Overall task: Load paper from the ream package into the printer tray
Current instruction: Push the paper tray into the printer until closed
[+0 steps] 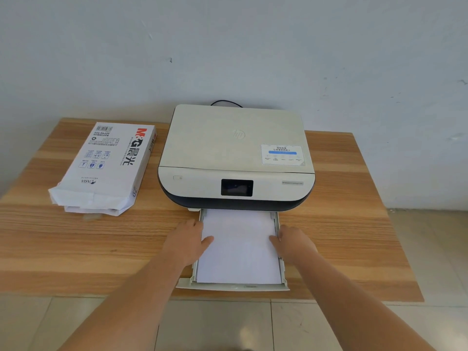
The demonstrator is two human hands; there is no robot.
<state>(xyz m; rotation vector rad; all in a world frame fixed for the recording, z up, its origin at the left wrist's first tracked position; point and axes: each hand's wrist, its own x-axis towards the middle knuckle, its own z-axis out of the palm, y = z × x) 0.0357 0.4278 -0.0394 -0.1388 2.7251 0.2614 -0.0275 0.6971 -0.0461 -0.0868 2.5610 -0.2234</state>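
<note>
At the far left of the wooden tabletop (76, 249), the ream package (106, 165) is laid flat, its torn near end crumpled and open, with white sheet edges seen inside. It is set just beside the printer (235, 158), apart from it. The printer is placed against the wall (228, 46) at the middle of the tabletop, its lid closed, a dark screen (237, 187) on its front panel and a black cable (226, 102) seen behind it. The printer tray (233, 287) is pulled out toward the viewer from under the printer, reaching past the tabletop's near edge. A stack of white paper (239, 247) is laid flat in the tray, its far end tucked beneath the printer body. The left hand (188, 241) is rested at the tray's left side, its thumb laid on the paper's left edge; this grip is spread, not closed around anything. The right hand (293, 243) is placed at the tray's right rail, thumb touching the paper's right edge, its grip likewise apart. Pale floor tiles (215, 325) are seen below.
</note>
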